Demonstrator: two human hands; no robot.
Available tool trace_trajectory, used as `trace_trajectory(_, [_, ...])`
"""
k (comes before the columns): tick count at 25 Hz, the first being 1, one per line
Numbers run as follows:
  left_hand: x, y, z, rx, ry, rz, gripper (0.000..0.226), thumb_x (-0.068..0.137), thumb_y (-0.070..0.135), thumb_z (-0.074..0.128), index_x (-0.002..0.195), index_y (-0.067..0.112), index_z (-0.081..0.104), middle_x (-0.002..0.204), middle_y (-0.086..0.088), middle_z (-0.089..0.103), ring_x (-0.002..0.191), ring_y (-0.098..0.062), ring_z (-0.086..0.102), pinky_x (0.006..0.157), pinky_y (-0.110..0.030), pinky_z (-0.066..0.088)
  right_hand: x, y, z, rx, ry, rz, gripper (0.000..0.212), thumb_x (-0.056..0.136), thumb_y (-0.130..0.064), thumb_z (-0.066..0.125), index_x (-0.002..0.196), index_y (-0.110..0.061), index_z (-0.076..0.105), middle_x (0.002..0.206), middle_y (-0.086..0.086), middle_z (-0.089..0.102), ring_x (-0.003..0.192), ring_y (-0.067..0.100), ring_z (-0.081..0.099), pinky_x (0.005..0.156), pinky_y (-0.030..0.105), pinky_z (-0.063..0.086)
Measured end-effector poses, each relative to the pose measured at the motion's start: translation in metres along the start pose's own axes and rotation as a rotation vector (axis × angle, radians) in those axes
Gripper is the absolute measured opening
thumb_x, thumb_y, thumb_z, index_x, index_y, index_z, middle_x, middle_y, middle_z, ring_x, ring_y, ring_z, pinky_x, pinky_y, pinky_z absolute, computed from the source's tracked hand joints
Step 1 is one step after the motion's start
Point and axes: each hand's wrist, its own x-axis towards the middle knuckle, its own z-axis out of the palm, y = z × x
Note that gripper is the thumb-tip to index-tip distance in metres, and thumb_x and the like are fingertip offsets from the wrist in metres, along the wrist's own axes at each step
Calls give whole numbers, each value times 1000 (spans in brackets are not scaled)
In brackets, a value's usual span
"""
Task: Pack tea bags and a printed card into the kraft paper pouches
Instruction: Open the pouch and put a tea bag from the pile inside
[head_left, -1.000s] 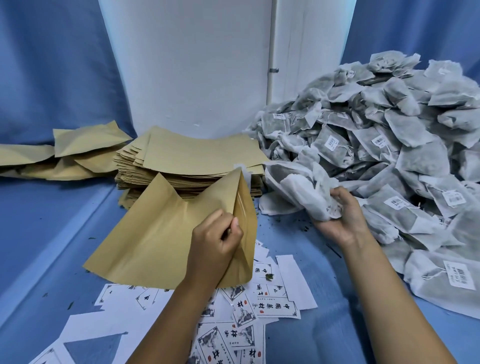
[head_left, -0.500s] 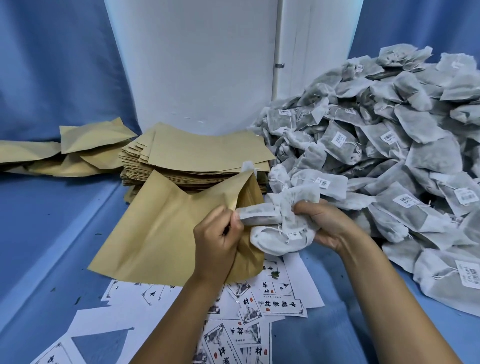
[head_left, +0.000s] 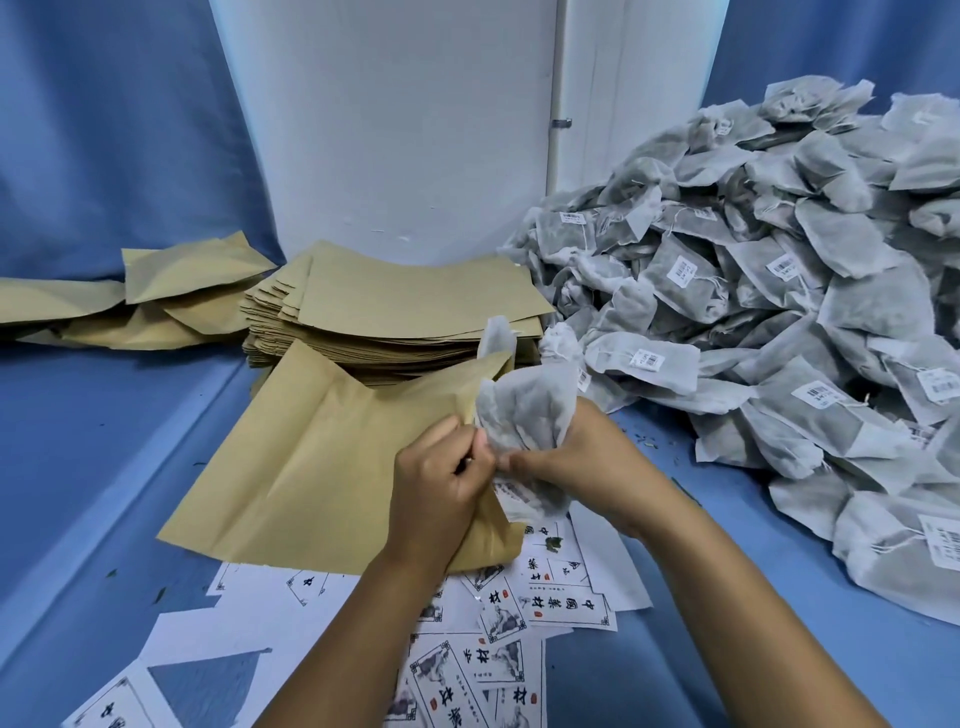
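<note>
A kraft paper pouch lies tilted in front of me, its mouth at the right. My left hand pinches the pouch's open edge. My right hand grips a bunch of white tea bags and holds them at the pouch mouth, partly inside it. A further white bag corner sticks up behind the pouch's top edge. Printed cards lie scattered on the blue surface below my hands.
A stack of flat kraft pouches sits behind the held one. A big heap of tea bags fills the right side. Several puffed pouches lie at the far left against the blue wall. A white wall panel stands at the back.
My right hand lifted a bunch of tea bags from the heap and carried it left to the pouch mouth, where it now sits partly inside. My left hand kept hold of the pouch edge.
</note>
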Motion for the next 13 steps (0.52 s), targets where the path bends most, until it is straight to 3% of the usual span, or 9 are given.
trace_trajectory(2, [0,4,-2,3,15,34,43,92,15,44,51,3,41,56,2,29,49,-13,27,51,-15,17,2,4,6,-131,66,-8,18,76,-4,71,83,-19,63,73,-5,65,69,6,62,61,26,51])
trace_trajectory(5, [1,16,-1,-6,26,127,46,94,15,43,51,2,41,56,-1,28,52,-10,25,55,-14,17,5,9,32,-144,174,-49,28,88,-9,54,67,-26,48,61,-10,53,58,-10,50,59,14,41])
trace_trajectory(7, [-1,24,-1,-50,2,204,52,100,21,39,51,3,40,57,-1,28,53,-8,25,57,-14,18,6,12,42,-50,-27,20,36,94,-4,39,63,-22,42,51,-9,50,51,-13,49,53,7,37])
trace_trajectory(9, [0,27,-2,-31,7,235,53,101,23,37,51,4,40,56,-4,28,52,-11,25,56,-15,18,8,13,47,-153,-164,57,44,96,5,35,61,-20,37,56,-7,44,58,-3,52,56,4,36])
trace_trajectory(11, [4,24,-6,35,79,176,50,98,19,41,50,4,39,55,-4,28,50,-13,25,54,-16,17,16,18,47,-335,0,-24,38,98,-3,38,64,-20,38,66,-7,40,64,7,46,70,17,42])
trace_trajectory(12, [7,23,-8,49,115,133,50,98,19,41,50,4,40,55,-2,28,50,-13,25,53,-16,17,20,17,45,-484,118,-74,27,97,-12,42,70,-16,42,70,-4,42,64,15,47,68,29,45])
trace_trajectory(13, [8,23,-9,49,139,111,51,99,21,39,51,4,41,57,1,27,51,-12,24,53,-14,17,19,14,41,-575,218,-116,18,94,-20,45,77,-14,45,72,-2,46,63,19,48,63,31,44])
